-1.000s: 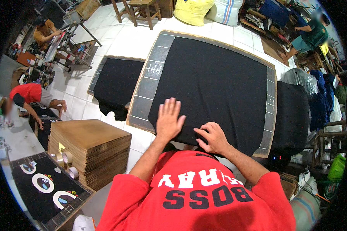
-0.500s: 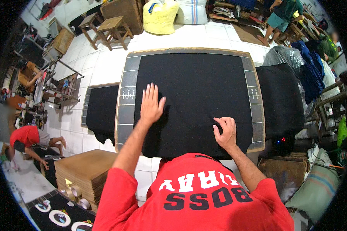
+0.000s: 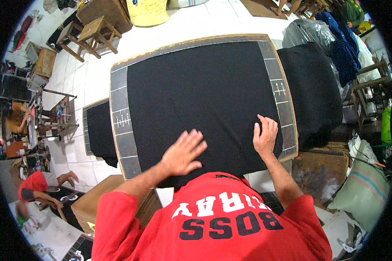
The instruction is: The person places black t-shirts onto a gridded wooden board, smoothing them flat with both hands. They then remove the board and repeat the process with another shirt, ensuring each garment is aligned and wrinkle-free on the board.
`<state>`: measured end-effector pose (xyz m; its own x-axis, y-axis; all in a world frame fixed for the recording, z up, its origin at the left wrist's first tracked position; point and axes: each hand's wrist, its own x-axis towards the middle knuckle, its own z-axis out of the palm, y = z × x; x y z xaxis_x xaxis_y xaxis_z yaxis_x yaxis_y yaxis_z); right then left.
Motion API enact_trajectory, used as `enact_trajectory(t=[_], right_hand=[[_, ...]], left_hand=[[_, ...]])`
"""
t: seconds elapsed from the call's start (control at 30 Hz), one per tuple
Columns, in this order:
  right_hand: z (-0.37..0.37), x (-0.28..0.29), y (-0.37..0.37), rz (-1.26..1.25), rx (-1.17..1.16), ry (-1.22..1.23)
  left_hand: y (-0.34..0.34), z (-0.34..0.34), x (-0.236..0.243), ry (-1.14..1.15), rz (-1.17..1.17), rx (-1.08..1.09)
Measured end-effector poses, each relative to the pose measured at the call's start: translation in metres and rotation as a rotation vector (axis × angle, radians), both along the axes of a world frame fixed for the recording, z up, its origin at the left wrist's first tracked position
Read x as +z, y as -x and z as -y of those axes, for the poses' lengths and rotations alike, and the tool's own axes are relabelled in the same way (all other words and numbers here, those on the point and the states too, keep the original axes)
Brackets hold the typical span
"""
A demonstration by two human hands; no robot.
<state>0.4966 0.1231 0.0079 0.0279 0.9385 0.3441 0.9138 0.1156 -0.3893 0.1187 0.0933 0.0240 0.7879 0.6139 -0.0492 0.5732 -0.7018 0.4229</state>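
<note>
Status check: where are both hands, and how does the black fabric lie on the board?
Left hand flat, fingers spread, on black fabric. Right hand pressing fabric's right edge. Fabric spread across wooden board. Nothing lying on it.

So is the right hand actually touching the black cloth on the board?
Touching. The head view shows the right hand lying flat, palm down, on the black cloth near the board's right border, with no gap visible under the fingers.
</note>
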Motion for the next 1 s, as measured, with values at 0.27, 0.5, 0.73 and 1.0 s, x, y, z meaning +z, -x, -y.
enact_trajectory(t=[0.27,0.5,0.73,1.0], right_hand=[[0.002,0.000,0.000,0.000,0.018,-0.074],[-0.003,-0.003,-0.021,-0.569,-0.015,0.028],[0.063,0.006,-0.054,-0.763,-0.074,0.062],[0.122,0.020,-0.111,-0.910,-0.256,0.068]], left_hand=[[-0.003,-0.031,-0.001,-0.202,-0.030,0.449],[-0.032,0.089,-0.002,-0.117,-0.040,0.050],[-0.025,0.076,-0.010,-0.139,0.164,0.207],[-0.017,-0.142,-0.033,-0.298,-0.143,0.946]])
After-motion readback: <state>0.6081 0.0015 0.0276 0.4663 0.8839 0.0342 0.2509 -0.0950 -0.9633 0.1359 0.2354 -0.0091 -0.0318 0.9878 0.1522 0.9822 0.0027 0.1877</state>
